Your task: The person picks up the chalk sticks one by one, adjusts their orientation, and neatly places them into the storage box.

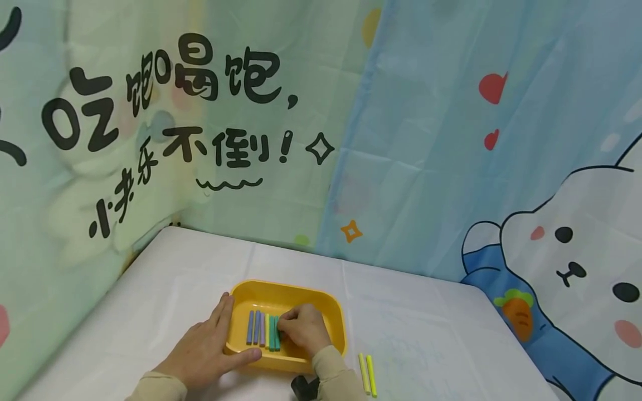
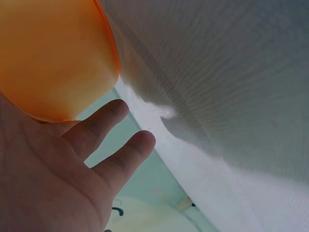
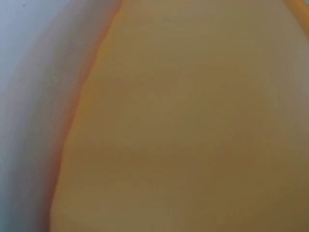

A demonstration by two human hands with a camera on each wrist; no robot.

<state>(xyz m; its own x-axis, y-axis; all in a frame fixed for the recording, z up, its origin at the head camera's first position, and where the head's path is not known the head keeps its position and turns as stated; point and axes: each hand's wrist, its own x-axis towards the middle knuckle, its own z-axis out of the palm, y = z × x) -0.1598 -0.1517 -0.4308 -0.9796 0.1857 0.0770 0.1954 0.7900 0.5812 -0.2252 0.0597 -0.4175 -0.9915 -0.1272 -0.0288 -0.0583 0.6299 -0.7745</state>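
Note:
A yellow tray [image 1: 296,365] stands on the white-covered table with a row of thin chalk-like sticks [image 1: 256,328] inside, bluish-purple at the left, then a pale yellow one and green ones at the right. My left hand [image 1: 203,351] lies along the tray's left side, fingers straight and thumb over the near rim. In the left wrist view, that hand [image 2: 63,164] touches the tray's outer wall [image 2: 53,58]. Inside the tray, my right hand [image 1: 303,328] has its fingers curled, pinching at the rightmost green stick [image 1: 277,334], which its fingertips partly cover.
Two bright yellow sticks [image 1: 368,374] lie on the table [image 1: 431,334] right of the tray. A black device [image 1: 305,387] sits by the right sleeve. Printed cloth walls [image 1: 281,211] border the table at the back and left. Tray wall [image 3: 183,121] fills most of the blurred right wrist view.

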